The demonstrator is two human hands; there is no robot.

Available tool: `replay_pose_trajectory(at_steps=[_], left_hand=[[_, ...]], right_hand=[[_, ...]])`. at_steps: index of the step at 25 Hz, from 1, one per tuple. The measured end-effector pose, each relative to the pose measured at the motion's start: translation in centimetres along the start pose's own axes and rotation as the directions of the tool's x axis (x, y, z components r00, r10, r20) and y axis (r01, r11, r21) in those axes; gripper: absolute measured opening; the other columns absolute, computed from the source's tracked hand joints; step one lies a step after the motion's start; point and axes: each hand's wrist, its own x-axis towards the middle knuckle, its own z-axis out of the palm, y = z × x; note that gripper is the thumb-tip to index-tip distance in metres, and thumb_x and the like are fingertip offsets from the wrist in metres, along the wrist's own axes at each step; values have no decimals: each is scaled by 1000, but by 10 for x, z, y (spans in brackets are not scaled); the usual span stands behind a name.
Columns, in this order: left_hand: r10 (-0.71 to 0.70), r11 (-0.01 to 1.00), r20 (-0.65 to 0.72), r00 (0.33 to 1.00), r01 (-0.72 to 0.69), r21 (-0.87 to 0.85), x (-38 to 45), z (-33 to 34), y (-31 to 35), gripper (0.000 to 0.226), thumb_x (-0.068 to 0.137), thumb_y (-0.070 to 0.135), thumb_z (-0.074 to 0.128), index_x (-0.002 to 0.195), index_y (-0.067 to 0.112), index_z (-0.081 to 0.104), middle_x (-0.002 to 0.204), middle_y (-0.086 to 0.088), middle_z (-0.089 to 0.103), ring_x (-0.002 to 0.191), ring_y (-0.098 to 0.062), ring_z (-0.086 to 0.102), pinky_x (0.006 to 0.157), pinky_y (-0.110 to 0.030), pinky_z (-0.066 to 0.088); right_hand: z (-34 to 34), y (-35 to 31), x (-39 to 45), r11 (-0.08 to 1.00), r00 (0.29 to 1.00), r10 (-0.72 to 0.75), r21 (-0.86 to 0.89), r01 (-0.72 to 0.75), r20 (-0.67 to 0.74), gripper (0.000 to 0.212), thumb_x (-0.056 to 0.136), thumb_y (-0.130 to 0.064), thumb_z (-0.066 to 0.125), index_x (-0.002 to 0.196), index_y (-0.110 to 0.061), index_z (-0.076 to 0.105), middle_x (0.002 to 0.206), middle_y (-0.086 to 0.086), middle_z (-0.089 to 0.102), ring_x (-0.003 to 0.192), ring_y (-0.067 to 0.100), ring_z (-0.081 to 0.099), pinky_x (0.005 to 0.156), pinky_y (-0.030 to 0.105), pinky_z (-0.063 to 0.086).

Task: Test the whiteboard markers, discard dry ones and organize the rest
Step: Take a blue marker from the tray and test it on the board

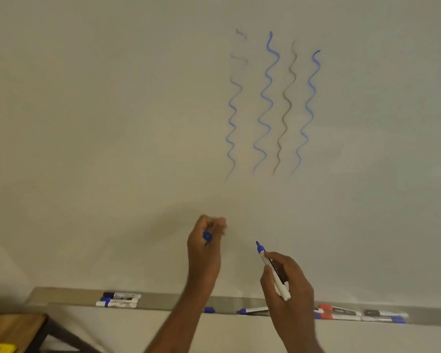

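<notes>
The right hand (pixel 288 284) grips an uncapped white-barrelled whiteboard marker with a blue tip (pixel 273 270), fingers curled round the barrel; the tip points up and left, close to the pale whiteboard (pixel 112 123), though contact cannot be told. The left hand (pixel 205 247) is raised just left of it, fingers closed round a small blue marker cap (pixel 207 236). Above both hands, four wavy vertical test lines (pixel 270 103) mark the board — three blue, one brownish. Below the hands runs the grey marker tray (pixel 163 303): three capped markers (pixel 119 299) lie grouped left of the left forearm, a blue-capped marker (pixel 251 310) lies between the arms, and red- and blue-capped markers (pixel 354 314) lie right of the right hand.
</notes>
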Motion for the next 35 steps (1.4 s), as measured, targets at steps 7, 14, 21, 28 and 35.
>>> replay_pose_trajectory(at_steps=[7,14,21,28,35], left_hand=[[-666,500,283,690,695,-517,-50,-21,-38,52,95,60,53,67,16,49,74,-9,63,70,-24,62,77,-40,51],[-579,227,488,653,704,-673,-75,-10,-34,41,107,44,38,82,14,52,129,-16,69,116,-36,68,89,-47,54],[-580,224,474,662,689,-689,-89,20,-21,39,105,43,40,84,14,52,127,-15,70,115,-35,69,92,-46,55],[-590,341,362,721,630,-698,-109,39,-8,31,104,38,46,88,15,59,121,-14,72,104,-33,73,88,-44,58],[-527,649,0,850,403,-645,-111,40,-7,32,104,37,40,88,15,58,103,-15,76,88,-32,74,83,-40,58]], right_hand=[[-1,-16,-46,997,994,4,71,-11,106,35,85,-22,66,110,-45,59,92,-20,67,81,8,67,69,10,50],[-18,-19,-65,998,971,-57,41,49,234,27,86,-41,63,108,-51,53,98,-26,63,81,4,65,71,5,48],[-37,3,-50,1000,951,-7,-9,10,308,30,83,-43,68,110,-47,53,96,-26,66,91,-1,65,72,6,51],[-46,23,-46,999,929,-13,-38,30,370,36,86,-41,74,111,-53,51,99,-38,65,94,-6,65,77,3,51],[-37,26,-38,980,898,-142,-69,188,417,41,91,-45,56,112,-15,74,93,-10,76,74,-7,59,69,-5,41]])
